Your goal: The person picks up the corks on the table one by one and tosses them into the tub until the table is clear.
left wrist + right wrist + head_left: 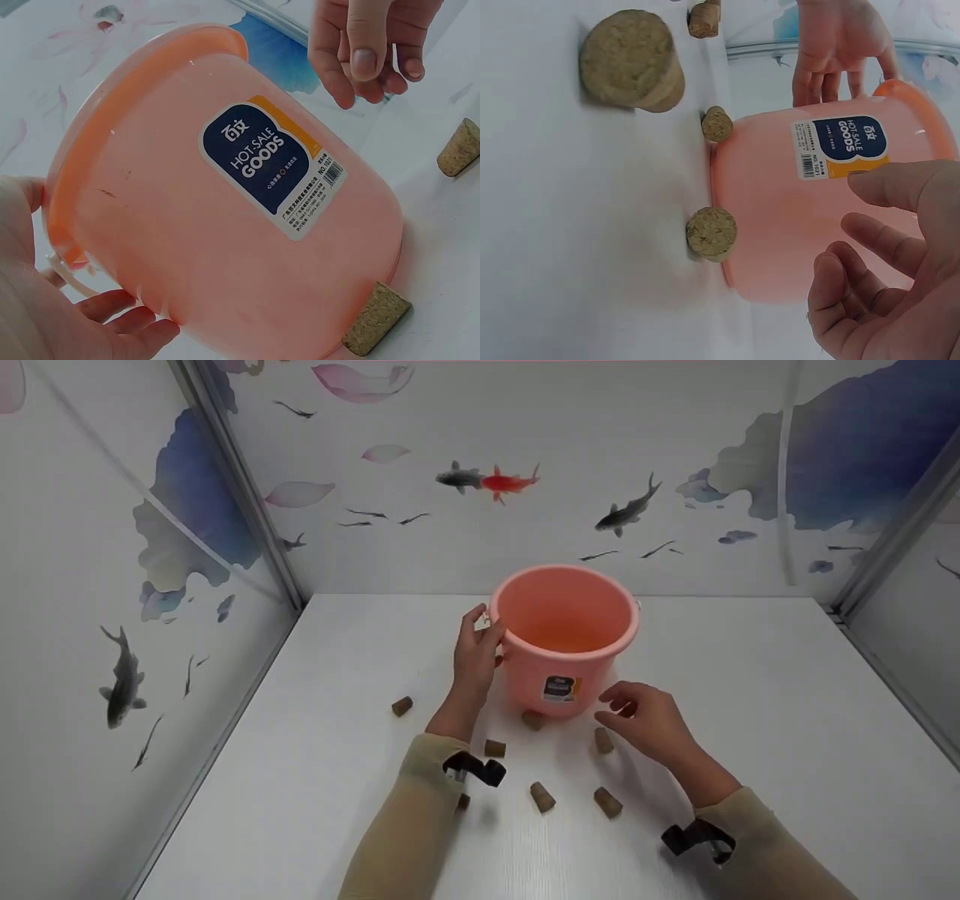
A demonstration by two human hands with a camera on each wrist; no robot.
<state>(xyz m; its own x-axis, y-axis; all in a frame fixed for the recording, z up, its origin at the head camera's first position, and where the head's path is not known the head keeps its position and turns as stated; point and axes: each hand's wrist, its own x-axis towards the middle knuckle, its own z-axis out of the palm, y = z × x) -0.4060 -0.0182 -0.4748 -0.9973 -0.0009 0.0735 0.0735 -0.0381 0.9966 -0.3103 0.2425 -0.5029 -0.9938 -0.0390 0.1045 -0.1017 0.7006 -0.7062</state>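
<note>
A pink bucket (570, 682) stands upright on the white table, its label facing me. At its left side my left hand (477, 656) touches the wall and rim, thumb near the rim and fingers spread along the outside. In the left wrist view these fingers (154, 337) look nearly straight beside the bucket's handle (69, 276). My right hand (649, 720) hovers right of the bucket's base, fingers loosely bent, holding nothing. Just below it is a cork (604, 740). Another cork (533, 721) lies against the bucket's base. The bucket's bottom inside is hard to make out.
Several more corks lie about the table, among them a cork (402, 706) at the left, a cork (494, 748) by the left wrist, and two corks in front, one cork (542, 797) beside another cork (607, 802). Painted panels (555, 450) rise behind and at both sides.
</note>
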